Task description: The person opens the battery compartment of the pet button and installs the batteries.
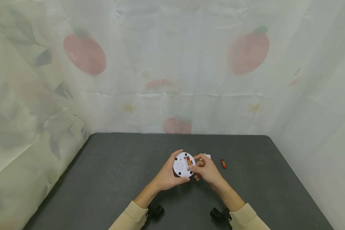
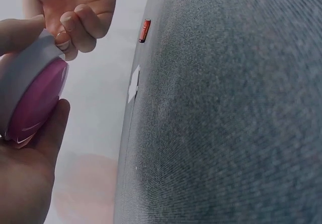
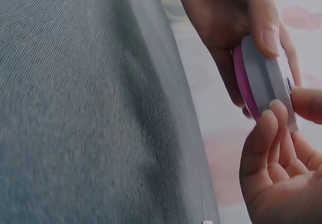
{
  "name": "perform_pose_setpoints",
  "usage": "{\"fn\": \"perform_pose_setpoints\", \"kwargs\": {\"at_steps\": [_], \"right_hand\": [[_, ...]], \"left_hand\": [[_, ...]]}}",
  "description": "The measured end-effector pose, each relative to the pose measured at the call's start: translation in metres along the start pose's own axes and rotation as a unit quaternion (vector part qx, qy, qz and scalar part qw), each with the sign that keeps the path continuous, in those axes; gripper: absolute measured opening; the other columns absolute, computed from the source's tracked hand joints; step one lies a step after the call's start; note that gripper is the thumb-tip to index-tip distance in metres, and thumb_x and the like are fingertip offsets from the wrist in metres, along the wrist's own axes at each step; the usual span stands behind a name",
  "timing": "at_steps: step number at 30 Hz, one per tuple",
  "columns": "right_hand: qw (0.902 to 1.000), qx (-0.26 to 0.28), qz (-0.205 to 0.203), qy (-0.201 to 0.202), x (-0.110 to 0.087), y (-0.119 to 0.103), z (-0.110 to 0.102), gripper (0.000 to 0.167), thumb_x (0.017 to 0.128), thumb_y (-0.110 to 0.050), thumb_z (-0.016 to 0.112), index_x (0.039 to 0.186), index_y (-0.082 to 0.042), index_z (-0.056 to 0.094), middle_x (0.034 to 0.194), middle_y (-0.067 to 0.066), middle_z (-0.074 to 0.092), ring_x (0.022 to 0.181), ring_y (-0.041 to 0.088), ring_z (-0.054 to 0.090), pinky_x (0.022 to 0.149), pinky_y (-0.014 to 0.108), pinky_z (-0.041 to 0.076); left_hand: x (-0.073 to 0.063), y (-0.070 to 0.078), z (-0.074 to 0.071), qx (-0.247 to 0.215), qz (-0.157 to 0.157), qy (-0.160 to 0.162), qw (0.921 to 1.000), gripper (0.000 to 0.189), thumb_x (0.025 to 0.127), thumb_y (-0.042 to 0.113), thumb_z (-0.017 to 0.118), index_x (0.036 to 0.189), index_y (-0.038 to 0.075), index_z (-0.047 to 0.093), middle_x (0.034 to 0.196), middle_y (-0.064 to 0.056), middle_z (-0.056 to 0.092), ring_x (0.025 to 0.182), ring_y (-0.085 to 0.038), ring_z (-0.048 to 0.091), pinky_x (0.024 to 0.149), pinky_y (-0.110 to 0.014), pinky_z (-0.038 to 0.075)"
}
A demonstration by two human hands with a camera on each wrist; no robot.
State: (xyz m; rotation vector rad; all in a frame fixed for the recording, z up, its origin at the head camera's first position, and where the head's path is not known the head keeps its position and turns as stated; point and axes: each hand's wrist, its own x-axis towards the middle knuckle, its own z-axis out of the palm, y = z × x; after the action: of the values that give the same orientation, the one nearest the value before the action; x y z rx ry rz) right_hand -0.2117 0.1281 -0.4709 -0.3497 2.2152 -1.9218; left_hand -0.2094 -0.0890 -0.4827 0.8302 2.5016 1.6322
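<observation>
A round device (image 1: 179,166) with a white back, dark feet and a patch of small holes is held back-up in my left hand (image 1: 168,175), thumb and fingers around its rim. Its other face is pink (image 2: 40,100) in the left wrist view. One red-and-yellow battery (image 1: 188,161) lies in the open battery compartment on the back. My right hand (image 1: 208,170) has its thumb on the back at the battery's lower end. In the right wrist view, its curled fingertips (image 3: 274,110) touch the device's grey side, so the edge sits between thumb and fingers.
Another red battery (image 1: 223,164) lies on the dark table (image 1: 118,156), right of my right hand. Behind that hand is a small white flat piece (image 1: 208,156), partly hidden. A printed pale curtain (image 1: 172,64) hangs around the table's back and sides.
</observation>
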Motion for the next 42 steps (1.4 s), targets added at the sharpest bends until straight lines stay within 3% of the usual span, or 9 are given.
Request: {"fn": "perform_pose_setpoints", "kwargs": {"at_steps": [10,17,20,25,30,37,42], "right_hand": [[0.9946,-0.078,-0.030,-0.061,-0.003,-0.003,-0.018,0.039,0.098,-0.021,0.070,0.127,0.001,0.058,0.085,0.022,0.066,0.066,0.026,0.064,0.065,0.042,0.057],[0.9849,-0.148,-0.052,-0.074,-0.008,0.001,-0.041,0.031,0.100,-0.024,0.068,0.120,-0.001,0.066,0.091,0.020,0.069,0.075,0.033,0.068,0.070,0.038,0.057],[0.9773,-0.192,-0.065,-0.061,-0.008,0.005,-0.048,0.030,0.100,-0.027,0.068,0.116,-0.002,0.068,0.092,0.012,0.070,0.076,0.028,0.068,0.069,0.034,0.055],[0.9574,-0.272,-0.093,-0.029,-0.007,0.012,-0.058,0.026,0.099,-0.030,0.069,0.111,-0.008,0.072,0.091,-0.007,0.068,0.081,0.011,0.063,0.073,0.030,0.052],[0.9404,-0.318,-0.119,-0.014,-0.006,0.017,-0.071,0.021,0.098,-0.027,0.070,0.109,-0.009,0.073,0.094,-0.010,0.066,0.085,0.008,0.062,0.078,0.031,0.052],[0.8941,-0.423,-0.146,-0.001,-0.007,0.022,-0.089,0.031,0.097,-0.028,0.071,0.119,-0.006,0.071,0.111,0.001,0.066,0.105,0.022,0.059,0.089,0.046,0.049],[0.8551,-0.490,-0.170,-0.001,-0.007,0.029,-0.102,0.038,0.094,-0.028,0.074,0.122,-0.003,0.070,0.118,0.009,0.065,0.108,0.028,0.057,0.089,0.050,0.048]], "left_hand": [[0.001,-0.002,-0.003,-0.004,-0.006,0.003,1.0000,0.103,0.080,0.027,0.089,0.158,0.036,0.022,0.134,-0.003,0.051,0.107,-0.018,0.056,0.087,-0.035,0.048],[0.000,-0.003,-0.005,0.003,-0.011,0.008,0.9999,0.104,0.077,0.030,0.091,0.157,0.037,0.024,0.132,0.001,0.053,0.108,-0.017,0.056,0.091,-0.037,0.046],[-0.001,-0.005,-0.005,0.010,-0.009,0.009,0.9999,0.105,0.077,0.032,0.091,0.157,0.038,0.024,0.131,0.002,0.053,0.108,-0.017,0.056,0.091,-0.037,0.046],[-0.001,-0.004,-0.006,0.013,-0.005,0.008,0.9999,0.104,0.078,0.033,0.090,0.157,0.038,0.023,0.130,0.001,0.053,0.107,-0.018,0.056,0.090,-0.037,0.046],[-0.002,-0.003,-0.006,0.013,-0.011,0.009,0.9998,0.103,0.077,0.033,0.090,0.157,0.037,0.025,0.130,0.001,0.053,0.107,-0.017,0.055,0.091,-0.037,0.046],[-0.002,-0.004,-0.006,0.012,-0.010,0.012,0.9998,0.102,0.076,0.031,0.091,0.156,0.036,0.028,0.131,0.002,0.053,0.108,-0.018,0.055,0.092,-0.039,0.045],[-0.003,-0.002,-0.007,0.015,-0.014,0.009,0.9997,0.102,0.076,0.033,0.091,0.156,0.040,0.027,0.131,0.003,0.053,0.109,-0.017,0.054,0.093,-0.039,0.045]]}}
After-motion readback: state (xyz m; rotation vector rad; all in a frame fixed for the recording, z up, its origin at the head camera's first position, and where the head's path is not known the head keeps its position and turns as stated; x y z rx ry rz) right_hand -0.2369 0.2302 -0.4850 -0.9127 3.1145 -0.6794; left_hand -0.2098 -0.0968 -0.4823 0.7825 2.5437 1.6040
